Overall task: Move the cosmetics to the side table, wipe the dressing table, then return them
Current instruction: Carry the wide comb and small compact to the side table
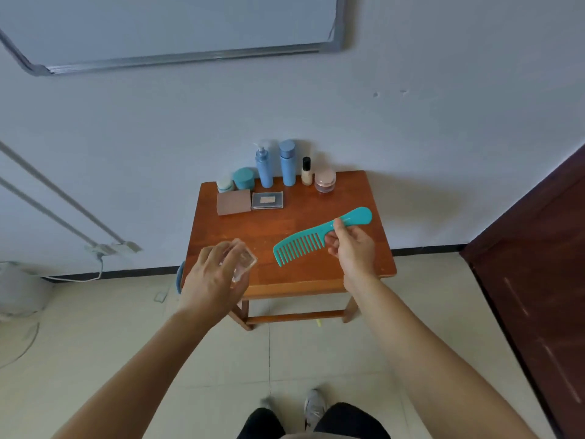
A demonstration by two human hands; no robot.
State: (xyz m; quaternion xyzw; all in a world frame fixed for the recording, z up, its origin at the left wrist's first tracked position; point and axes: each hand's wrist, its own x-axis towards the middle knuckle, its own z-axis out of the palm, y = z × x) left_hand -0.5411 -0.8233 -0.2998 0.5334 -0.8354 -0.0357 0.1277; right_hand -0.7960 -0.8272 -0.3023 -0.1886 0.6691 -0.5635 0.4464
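Note:
A small wooden table stands against the wall. My right hand grips a teal wide-tooth comb by its handle, held over the table's right half. Over the front left corner, my left hand holds a clear square glass bottle. Along the back edge stand a small pale jar, a teal jar, a blue pump bottle, a blue capped bottle, a small black-capped bottle and a pink jar. In front of them lie a brown flat case and a silver compact.
A dark wooden door is at the right. A whiteboard hangs on the wall above. At the left a power strip with a cable and a white bag sit by the wall. My shoes are on the tiled floor.

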